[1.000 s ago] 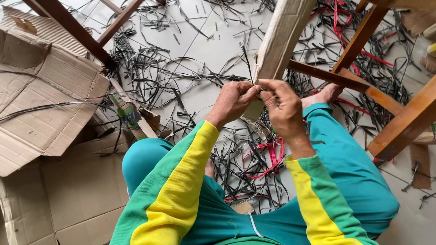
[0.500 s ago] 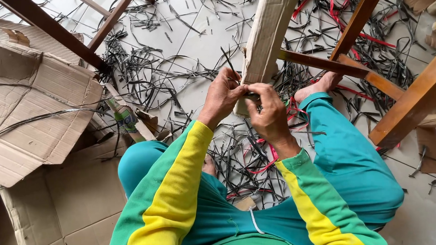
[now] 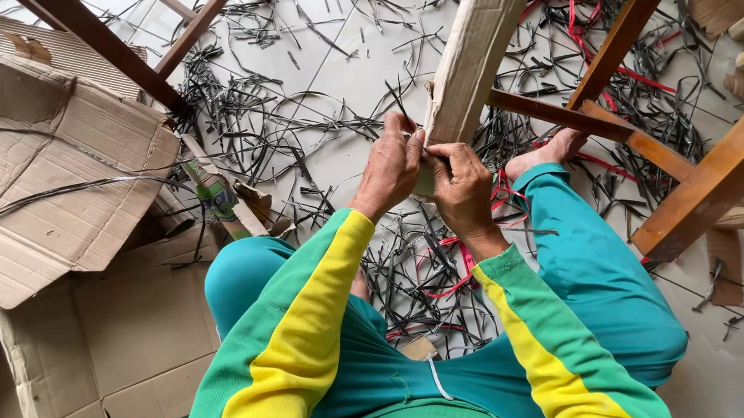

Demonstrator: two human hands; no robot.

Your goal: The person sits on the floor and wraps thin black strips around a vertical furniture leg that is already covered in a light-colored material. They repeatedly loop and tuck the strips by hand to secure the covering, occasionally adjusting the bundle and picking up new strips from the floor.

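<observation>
A seated person in teal trousers and green-and-yellow sleeves works at the foot of a pale, cardboard-wrapped wooden chair leg, which rises from the hands toward 12 o'clock. The left hand and right hand meet at the lower end of that leg, fingers curled in a narrow grip on it, with a thin black strip poking up from the left hand's fingertips; whether the right hand pinches the strip too cannot be told. A bare foot rests at 2 o'clock from the hands, just under a dark brown wooden crossbar that joins the leg. The pale tiled floor is strewn with cut black strips, and loose red strips lie between the knees at 5 o'clock. Flattened brown cardboard boxes spread out at 9 o'clock, well apart from the hands. Another orange-brown wooden frame slants across at 3 o'clock.
</observation>
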